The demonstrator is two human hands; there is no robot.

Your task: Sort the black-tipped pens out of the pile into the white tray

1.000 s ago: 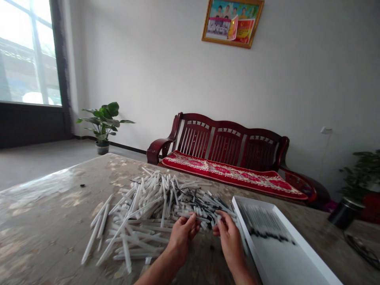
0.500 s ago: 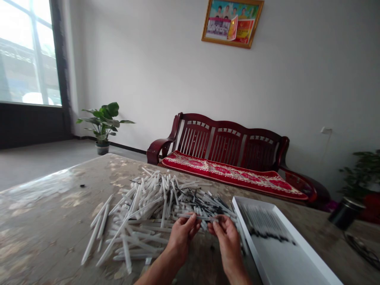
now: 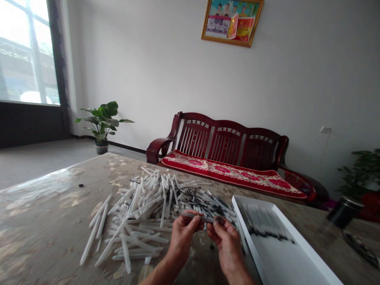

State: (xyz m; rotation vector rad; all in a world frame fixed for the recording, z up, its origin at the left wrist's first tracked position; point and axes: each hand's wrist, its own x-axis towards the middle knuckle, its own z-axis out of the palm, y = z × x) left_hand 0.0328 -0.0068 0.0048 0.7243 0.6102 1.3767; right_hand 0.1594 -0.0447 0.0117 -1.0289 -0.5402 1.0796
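I'm bringing my left hand [image 3: 182, 237] and right hand [image 3: 227, 245] together, fingers [image 3: 194, 223] pinching one white plastic stick [image 3: 202, 217] between them. The loose pile [image 3: 148, 206] is lying beside the white tray [image 3: 257, 201].

On the table [image 3: 53, 202], a heap of plastic tubes [image 3: 154, 208] lies left of a shallow tray [image 3: 285, 261] holding more tubes in rows [image 3: 263, 223]. The left hand [image 3: 185, 233] and right hand [image 3: 227, 245] hold one tube [image 3: 198, 216] between them at the heap's near edge. Behind the table, a wooden bench [image 3: 225, 138] stands against the wall [image 3: 311, 79], under a framed picture [image 3: 232, 23], with a potted plant [image 3: 101, 126] to its left.
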